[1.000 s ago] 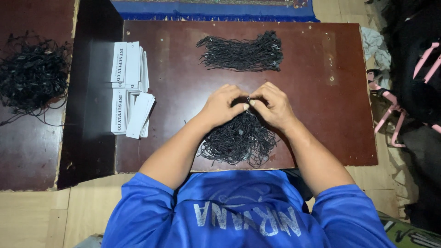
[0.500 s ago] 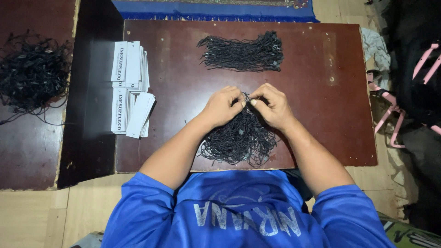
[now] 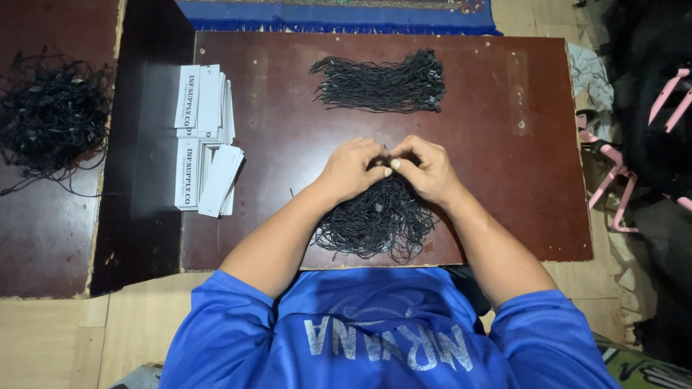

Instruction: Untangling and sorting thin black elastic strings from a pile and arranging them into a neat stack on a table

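Both the left hand (image 3: 351, 169) and right hand (image 3: 427, 167) pinch what looks like one black cord (image 3: 387, 153) above the loose pile (image 3: 375, 220), with a neat bundle (image 3: 382, 83) laid aside on the table (image 3: 504, 180).

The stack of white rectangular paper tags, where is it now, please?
In the head view, the stack of white rectangular paper tags lies at the dark brown wooden board's left edge, left of both hands.

Only label-type stuff I can spot from my end is the white paper tags (image 3: 204, 137) sitting on the left edge of the dark brown table (image 3: 504, 108). They're narrow rectangular strips, white with small dark print, in two stacks: one tidy pile toward the table's far left corner, and a second one just nearer to me, fanned out a bit with some strips tilted. No screens, signs or packages on that table as far as I can see
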